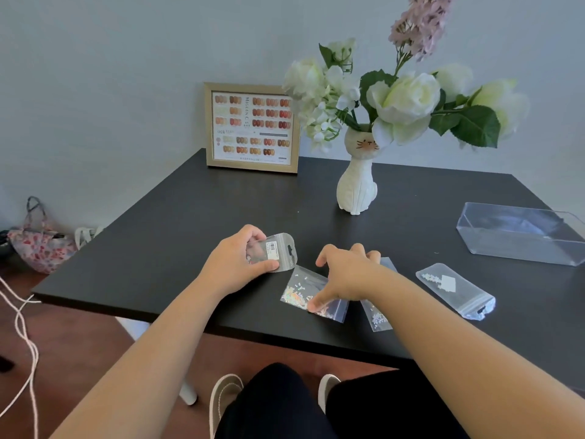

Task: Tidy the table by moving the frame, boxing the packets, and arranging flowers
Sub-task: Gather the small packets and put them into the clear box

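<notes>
Right grip: my thumb presses the sequin packet flat on the table.
Left grip: pinching a labelled packet.
Loose packet: farther right.
Clear box: right edge.
Frame: against the wall, beside the flowers.

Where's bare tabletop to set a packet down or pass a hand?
Free: the wide black table stretch left of the left hand, up to the picture frame; also between the cat vase and the clear box. Crowded: the front edge around the right hand, where packets lie.
</notes>
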A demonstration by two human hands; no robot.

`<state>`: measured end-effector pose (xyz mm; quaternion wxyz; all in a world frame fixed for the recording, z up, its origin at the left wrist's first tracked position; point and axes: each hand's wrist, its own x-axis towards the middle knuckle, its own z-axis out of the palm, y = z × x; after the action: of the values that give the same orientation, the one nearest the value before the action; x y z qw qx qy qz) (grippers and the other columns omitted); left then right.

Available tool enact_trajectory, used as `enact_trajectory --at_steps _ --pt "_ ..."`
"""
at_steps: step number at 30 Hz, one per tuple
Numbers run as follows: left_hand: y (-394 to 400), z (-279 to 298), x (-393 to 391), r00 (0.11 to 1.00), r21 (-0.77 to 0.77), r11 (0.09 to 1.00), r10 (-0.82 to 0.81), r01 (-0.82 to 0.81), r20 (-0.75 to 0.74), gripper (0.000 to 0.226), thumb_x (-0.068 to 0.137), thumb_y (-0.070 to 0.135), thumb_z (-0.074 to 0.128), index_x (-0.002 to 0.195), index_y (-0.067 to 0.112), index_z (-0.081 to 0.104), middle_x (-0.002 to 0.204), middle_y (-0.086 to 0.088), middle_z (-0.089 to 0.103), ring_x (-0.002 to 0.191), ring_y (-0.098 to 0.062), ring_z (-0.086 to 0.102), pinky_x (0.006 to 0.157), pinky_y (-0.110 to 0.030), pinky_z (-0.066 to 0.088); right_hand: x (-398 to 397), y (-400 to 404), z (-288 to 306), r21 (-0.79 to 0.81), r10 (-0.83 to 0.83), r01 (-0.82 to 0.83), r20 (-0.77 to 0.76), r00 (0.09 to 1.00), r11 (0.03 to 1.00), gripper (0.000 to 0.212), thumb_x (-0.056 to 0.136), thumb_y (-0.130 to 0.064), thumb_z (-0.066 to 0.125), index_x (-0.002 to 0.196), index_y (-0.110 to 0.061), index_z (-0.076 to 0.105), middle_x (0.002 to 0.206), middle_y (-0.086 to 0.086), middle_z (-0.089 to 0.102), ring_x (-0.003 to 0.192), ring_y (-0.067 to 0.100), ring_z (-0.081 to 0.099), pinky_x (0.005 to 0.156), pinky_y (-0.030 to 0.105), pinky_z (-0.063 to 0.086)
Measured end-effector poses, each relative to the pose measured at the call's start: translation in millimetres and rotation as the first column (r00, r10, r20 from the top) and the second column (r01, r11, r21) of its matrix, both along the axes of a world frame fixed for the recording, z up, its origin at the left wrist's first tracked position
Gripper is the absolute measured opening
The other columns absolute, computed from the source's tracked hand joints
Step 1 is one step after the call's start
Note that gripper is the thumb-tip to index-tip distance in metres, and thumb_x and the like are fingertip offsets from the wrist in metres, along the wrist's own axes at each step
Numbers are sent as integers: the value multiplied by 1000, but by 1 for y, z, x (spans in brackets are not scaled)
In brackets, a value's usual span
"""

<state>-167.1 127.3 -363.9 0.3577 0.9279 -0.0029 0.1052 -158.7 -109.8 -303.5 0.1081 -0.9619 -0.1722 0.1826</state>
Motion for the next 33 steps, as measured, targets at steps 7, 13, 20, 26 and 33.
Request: enact_trajectory --at_steps 7,13,20,26,33 --pt "-3 5 -4 996 5 996 86 -86 -3 48 64 57 79 97 41 49 94 18 60 82 -4 58 64 -29 47 -11 -4 -8 106 -48 41 61 997 993 52 55 -62 80 83 -25 58 82 -8 56 99 21 34 75 37 28" --pt "-7 4 -5 993 -6 993 118 -118 7 43 68 52 79 97 40 49 92 18 60 79 -3 58 62 -28 45 -27 -13 -20 366 -76 75 -12 997 928 23 62 -45 82 74 -33 66 84 -13 70 88 2 56 85 37 18" --pt "-45 8 4 986 -352 925 165 -144 32 16 88 30 65 92 43 56 96 14 67 84 -3 64 53 -17 49 -26 -56 7 574 -49 121 -139 989 810 11 83 -33 66 83 -41 73 86 -21 71 83 0 63 92 36 46" --pt "-128 28 32 998 -425 904 -16 43 67 22 93 21 57 93 43 61 95 20 70 84 -1 66 63 -18 49 -13 -124 25 670 -107 190 -163 981 718 23 89 -19 62 92 -36 77 95 -16 74 95 2 65 82 22 46" --pt "-222 64 69 941 -245 914 -283 324 188 25 95 16 61 93 41 65 97 23 65 92 8 59 70 -2 42 22 -229 64 717 -459 172 227 859 676 18 82 -21 71 87 -38 72 76 -20 72 73 5 64 67 22 47"
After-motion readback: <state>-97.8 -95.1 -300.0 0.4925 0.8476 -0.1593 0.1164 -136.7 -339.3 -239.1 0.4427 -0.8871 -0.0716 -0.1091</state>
